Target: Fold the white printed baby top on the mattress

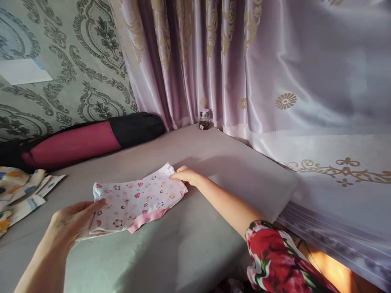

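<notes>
A small white baby garment [131, 199] with pink hearts and flowers is stretched between my two hands, just over the grey surface. A pink trim runs along its near edge. My left hand [71, 219] pinches its left end between thumb and fingers. On the right end, my right hand [186, 176] is closed with the thumb on top; the other fingers are partly hidden behind the cloth. The exact kind of garment cannot be made out while it is folded.
Patterned cloths [23, 193] lie at the left. A long black and maroon bag [73, 144] rests along the wallpapered wall. Near the far corner stands a small glass jar [204, 120] with a metal lid. Lilac curtains [195, 61] hang behind the grey surface [238, 175].
</notes>
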A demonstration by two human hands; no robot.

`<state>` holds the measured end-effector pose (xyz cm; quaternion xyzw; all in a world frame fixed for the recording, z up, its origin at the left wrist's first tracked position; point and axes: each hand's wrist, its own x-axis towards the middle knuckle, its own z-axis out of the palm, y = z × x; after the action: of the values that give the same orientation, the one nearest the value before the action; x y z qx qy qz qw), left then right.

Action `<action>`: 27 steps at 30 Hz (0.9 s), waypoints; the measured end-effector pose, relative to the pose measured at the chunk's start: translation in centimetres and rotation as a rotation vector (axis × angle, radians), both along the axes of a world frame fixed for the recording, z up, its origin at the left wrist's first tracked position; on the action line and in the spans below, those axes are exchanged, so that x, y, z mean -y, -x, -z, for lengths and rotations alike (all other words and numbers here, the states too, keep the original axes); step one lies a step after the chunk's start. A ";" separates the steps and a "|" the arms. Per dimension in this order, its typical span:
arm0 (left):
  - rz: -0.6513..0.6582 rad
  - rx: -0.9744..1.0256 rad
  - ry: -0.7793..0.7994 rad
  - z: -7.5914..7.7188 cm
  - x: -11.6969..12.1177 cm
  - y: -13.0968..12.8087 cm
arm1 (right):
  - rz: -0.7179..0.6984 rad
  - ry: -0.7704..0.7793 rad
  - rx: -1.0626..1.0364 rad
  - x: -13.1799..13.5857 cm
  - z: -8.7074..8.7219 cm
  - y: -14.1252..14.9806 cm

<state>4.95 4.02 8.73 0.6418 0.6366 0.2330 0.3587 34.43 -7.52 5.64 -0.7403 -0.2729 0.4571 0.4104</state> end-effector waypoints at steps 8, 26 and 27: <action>0.092 0.354 0.144 -2.4 2.3 -7.7 | 0.226 -0.077 0.160 3.6 -1.3 -7.3; 0.437 0.730 0.498 2.1 9.7 -31.6 | 0.313 0.503 0.975 10.6 -6.4 -27.0; 0.430 0.732 0.506 2.4 9.8 -32.3 | 0.312 0.527 1.001 10.4 -6.5 -27.3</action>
<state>37.23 -5.83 6.37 0.5274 0.3587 0.2022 0.7432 61.77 -17.96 12.11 -0.9746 -0.1985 0.0382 0.0961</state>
